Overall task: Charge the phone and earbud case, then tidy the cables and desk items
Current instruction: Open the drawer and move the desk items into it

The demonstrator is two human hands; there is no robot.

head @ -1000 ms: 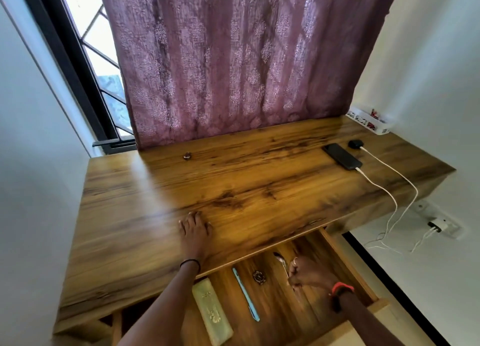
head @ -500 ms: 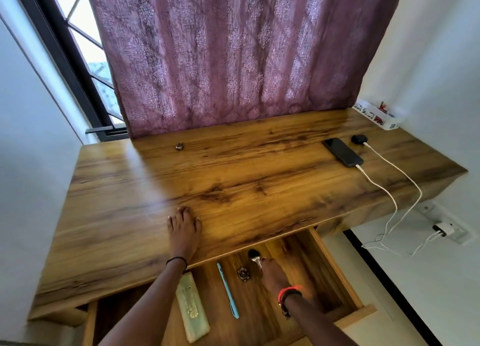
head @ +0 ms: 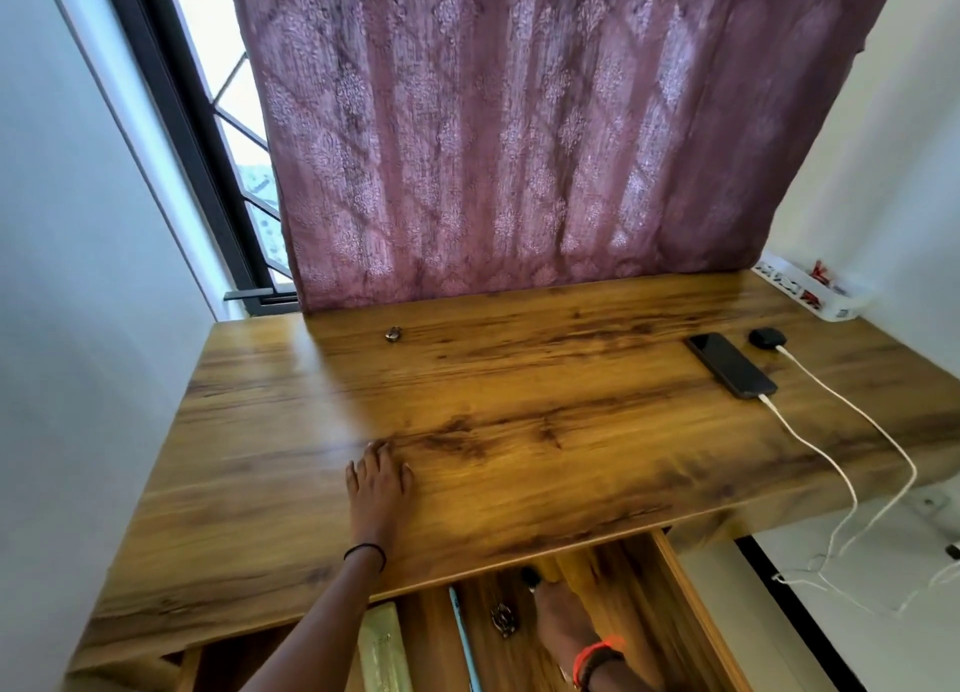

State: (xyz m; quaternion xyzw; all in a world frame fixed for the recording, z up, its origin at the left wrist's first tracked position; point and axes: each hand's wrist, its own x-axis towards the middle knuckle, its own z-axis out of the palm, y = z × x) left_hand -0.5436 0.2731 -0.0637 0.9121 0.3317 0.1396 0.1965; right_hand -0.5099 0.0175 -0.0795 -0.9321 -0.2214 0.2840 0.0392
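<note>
Head view: left hand (head: 378,478) near desk (head: 519,431) edge.

Mauve floral-patterned curtain (head: 519,130), dark-grained golden wood desk (head: 519,431), black phone (head: 731,365), white cables (head: 852,489)

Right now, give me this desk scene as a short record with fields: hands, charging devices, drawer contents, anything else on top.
left hand: flat on the wooden desk, palm down, holding nothing
right hand: inside the open drawer, at a small dark item; grip unclear
phone: face up at the desk's right, white cable plugged in
earbud case: beside the phone, second white cable attached
drawer contents: light blue pen, pale pouch, small round ornament
other: small metal object near the curtain; white tray in the far right corner
</note>
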